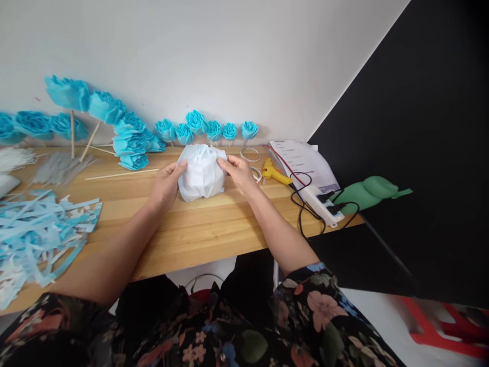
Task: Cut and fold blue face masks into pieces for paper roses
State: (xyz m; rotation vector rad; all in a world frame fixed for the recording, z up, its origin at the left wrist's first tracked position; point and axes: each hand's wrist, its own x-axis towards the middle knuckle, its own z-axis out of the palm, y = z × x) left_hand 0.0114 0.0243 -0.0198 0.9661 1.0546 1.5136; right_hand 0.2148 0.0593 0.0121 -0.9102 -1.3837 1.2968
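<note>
A pale blue-white, pleated piece of thin paper or fabric is spread between my two hands, just above the wooden table. My left hand pinches its left edge, thumb on top. On the opposite edge, my right hand grips with thumb and fingers. The underside of the piece, and whatever may lie beneath it, is hidden. Behind it stand several blue paper roses on sticks against the wall. A thin wooden stick lies to the left of my left hand.
Blue and white strips pile up at the left. More blue flowers stand behind. To the right are tape rolls, a yellow glue gun, printed sheets, a power strip with black cables and a green bag-like object.
</note>
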